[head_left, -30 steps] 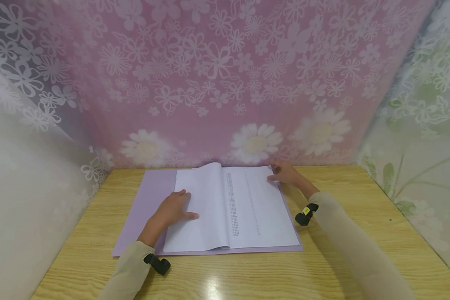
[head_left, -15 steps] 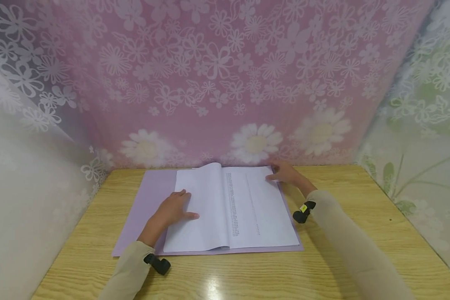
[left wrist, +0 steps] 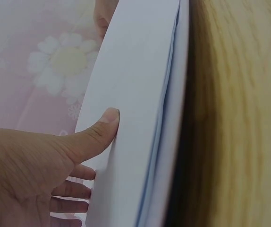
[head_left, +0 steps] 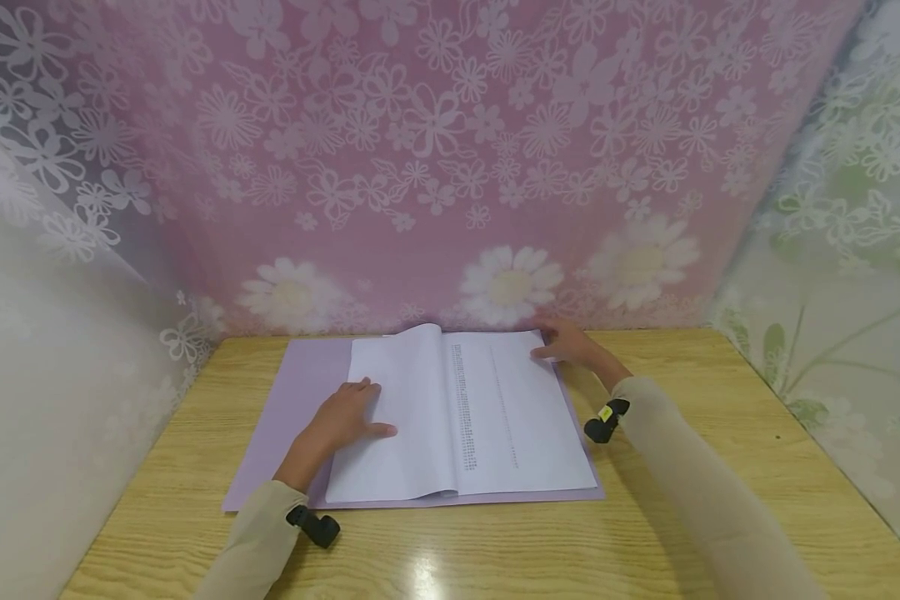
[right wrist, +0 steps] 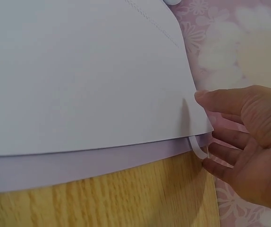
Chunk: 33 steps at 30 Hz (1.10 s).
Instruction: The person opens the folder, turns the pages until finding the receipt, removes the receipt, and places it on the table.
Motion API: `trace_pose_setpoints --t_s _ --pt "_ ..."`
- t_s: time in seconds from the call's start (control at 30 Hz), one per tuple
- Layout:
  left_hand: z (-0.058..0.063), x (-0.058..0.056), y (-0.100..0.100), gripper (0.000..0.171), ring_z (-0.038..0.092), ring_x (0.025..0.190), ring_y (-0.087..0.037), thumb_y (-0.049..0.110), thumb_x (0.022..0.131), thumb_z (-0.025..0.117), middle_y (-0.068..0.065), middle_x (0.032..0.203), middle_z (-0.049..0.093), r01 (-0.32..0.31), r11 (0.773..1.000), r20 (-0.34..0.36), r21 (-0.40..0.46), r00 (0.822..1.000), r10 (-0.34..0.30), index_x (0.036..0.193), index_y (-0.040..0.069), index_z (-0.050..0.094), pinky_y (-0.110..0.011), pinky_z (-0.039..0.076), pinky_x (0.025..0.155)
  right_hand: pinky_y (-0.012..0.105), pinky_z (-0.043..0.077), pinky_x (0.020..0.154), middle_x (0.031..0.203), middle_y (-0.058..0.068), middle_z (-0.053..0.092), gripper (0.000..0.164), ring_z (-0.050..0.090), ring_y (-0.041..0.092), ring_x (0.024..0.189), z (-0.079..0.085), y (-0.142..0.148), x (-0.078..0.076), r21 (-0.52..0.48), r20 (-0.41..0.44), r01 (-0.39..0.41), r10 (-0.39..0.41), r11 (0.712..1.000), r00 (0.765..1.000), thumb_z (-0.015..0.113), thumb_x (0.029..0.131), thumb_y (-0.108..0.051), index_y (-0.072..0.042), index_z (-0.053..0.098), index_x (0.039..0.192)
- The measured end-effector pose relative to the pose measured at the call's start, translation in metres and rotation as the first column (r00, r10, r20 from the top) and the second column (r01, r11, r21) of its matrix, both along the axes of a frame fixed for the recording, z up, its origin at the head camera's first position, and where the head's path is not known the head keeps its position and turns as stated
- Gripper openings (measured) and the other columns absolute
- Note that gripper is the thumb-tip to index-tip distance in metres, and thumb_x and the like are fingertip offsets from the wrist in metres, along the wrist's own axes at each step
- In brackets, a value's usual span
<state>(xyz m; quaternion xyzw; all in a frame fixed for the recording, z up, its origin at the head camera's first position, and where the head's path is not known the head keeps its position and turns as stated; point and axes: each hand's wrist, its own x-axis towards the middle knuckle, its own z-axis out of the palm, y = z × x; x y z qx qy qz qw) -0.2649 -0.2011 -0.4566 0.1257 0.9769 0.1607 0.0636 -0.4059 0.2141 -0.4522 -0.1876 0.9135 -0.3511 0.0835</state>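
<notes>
A purple folder (head_left: pixel 292 408) lies spread on the table with white sheets in it. The right page (head_left: pixel 543 417) carries columns of small print; the left page (head_left: pixel 401 471) looks blank and bulges near the fold. My left hand (head_left: pixel 347 415) rests on the left page, thumb spread to the right and fingers extended. At the far right corner is my right hand (head_left: pixel 572 343). In the right wrist view its thumb (right wrist: pixel 211 98) is at the page's edge, and loosely bent fingers touch the purple cover's corner beside a curved white strip (right wrist: pixel 198 147). No sheet is visibly pinched.
The wooden table (head_left: pixel 450 550) extends in front of the folder and to both sides. A pink flowered curtain (head_left: pixel 420 283) hangs right behind the folder, with pale patterned sheets at left and right. Each wrist wears a black camera (head_left: pixel 603 422).
The right hand and wrist have shifted very slightly left at the page's far corner. My left hand, the folder and the pages stay as they were.
</notes>
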Motion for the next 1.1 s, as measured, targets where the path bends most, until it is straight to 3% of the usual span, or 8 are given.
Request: trace_pose_setpoints --t_s 0.23,0.5,0.83,1.1 --pt "0.002 0.002 0.002 0.086 0.043 0.143 -0.046 0.048 0.085 0.080 -0.028 0.154 0.046 0.009 1.000 -0.012 -0.002 1.000 -0.009 0.147 -0.003 0.049 -0.057 0.040 0.115 0.063 0.033 0.117 0.164 0.027 0.027 0.056 0.033 0.053 0.147 0.000 0.001 0.002 -0.093 0.019 0.017 -0.015 0.995 1.000 0.069 0.096 -0.007 0.003 0.049 0.147" --pt "0.002 0.001 0.001 0.086 0.043 0.143 -0.045 0.049 0.086 0.079 -0.028 0.154 0.046 0.005 1.000 -0.015 -0.008 1.000 -0.005 0.148 -0.003 0.049 -0.057 0.039 0.115 0.060 0.041 0.113 0.154 0.033 0.042 0.058 0.041 0.052 0.142 0.006 0.003 0.003 -0.234 0.042 0.050 -0.042 0.971 0.998 0.064 0.099 -0.004 0.009 0.040 0.150" --pt "0.000 -0.001 0.000 0.088 0.042 0.144 -0.045 0.050 0.086 0.079 -0.027 0.156 0.044 0.008 1.000 -0.003 0.000 1.000 -0.008 0.149 -0.002 0.047 -0.058 0.039 0.115 0.056 0.052 0.102 0.153 0.026 0.047 0.061 0.050 0.049 0.136 0.017 0.006 0.005 -0.247 0.038 0.063 -0.055 0.967 0.998 0.065 0.099 -0.009 -0.003 0.041 0.155" --pt "0.000 0.000 -0.001 0.088 0.041 0.145 -0.045 0.050 0.086 0.078 -0.027 0.156 0.043 0.003 1.000 0.004 0.000 1.000 -0.003 0.149 -0.002 0.047 -0.058 0.038 0.116 0.056 0.054 0.099 0.156 0.026 0.044 0.063 0.051 0.051 0.134 0.019 0.003 0.008 -0.177 -0.012 0.020 -0.022 0.984 1.000 0.068 0.097 -0.007 0.001 0.042 0.153"
